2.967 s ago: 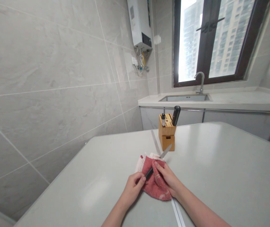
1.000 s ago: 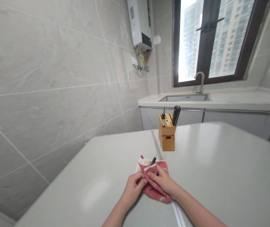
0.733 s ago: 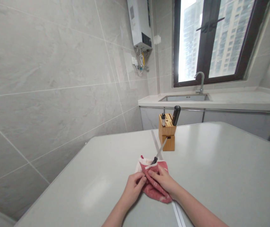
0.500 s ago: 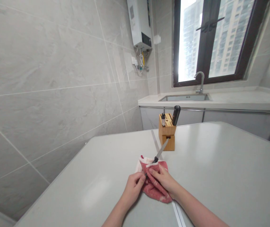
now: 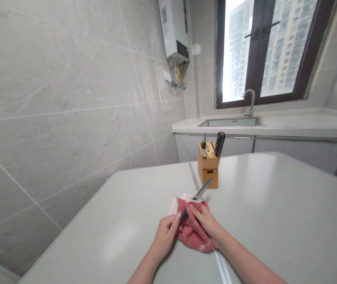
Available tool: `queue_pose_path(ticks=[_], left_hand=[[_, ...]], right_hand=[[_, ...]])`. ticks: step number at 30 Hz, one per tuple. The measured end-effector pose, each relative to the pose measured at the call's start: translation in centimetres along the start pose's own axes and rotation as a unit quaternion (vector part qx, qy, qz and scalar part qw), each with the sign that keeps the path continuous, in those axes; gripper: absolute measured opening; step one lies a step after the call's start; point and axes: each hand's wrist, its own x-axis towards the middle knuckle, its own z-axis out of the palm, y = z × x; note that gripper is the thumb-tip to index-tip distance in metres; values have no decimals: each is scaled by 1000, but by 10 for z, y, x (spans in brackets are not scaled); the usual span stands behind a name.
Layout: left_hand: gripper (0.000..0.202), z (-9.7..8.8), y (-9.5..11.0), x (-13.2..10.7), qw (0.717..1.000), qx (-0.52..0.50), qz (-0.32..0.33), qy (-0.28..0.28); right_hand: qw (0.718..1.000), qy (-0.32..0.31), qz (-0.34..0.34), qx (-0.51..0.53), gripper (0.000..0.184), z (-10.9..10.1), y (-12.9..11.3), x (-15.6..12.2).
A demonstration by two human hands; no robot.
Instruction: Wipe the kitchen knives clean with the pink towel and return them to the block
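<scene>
Left hand [image 5: 166, 233] curled in a grip, right hand [image 5: 206, 223] pinching, palm down

"What's on the arms?"
"Nothing that I can make out. The left forearm [image 5: 146, 266] and right forearm [image 5: 245, 262] are both bare."
"And the grips?"
"The left grip [image 5: 164, 236] and right grip [image 5: 207, 224] are bare too, with slim fingers."

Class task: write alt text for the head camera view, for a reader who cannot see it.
A person's left hand grips the black handle of a steel kitchen knife while the right hand pinches a folded red terry cloth around its blade. A light wooden knife block stands beyond on the pale grey table.
</scene>
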Motion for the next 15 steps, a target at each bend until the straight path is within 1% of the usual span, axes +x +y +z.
queue_pose_path(ticks=[3, 7, 12, 15], left_hand=[[49, 0, -1, 0, 1000, -8, -12, 9], [50, 1, -2, 0, 999, -37, -38, 9], [52, 2, -2, 0, 996, -64, -57, 13], [53, 1, -3, -1, 996, -65, -59, 16]], right_hand=[[999, 2, -7, 48, 34, 1, -2, 2], [996, -37, -1, 86, 34, 1, 0, 3], [995, -16, 27, 99, 35, 1, -1, 2], [994, -24, 28, 99, 40, 2, -3, 1]])
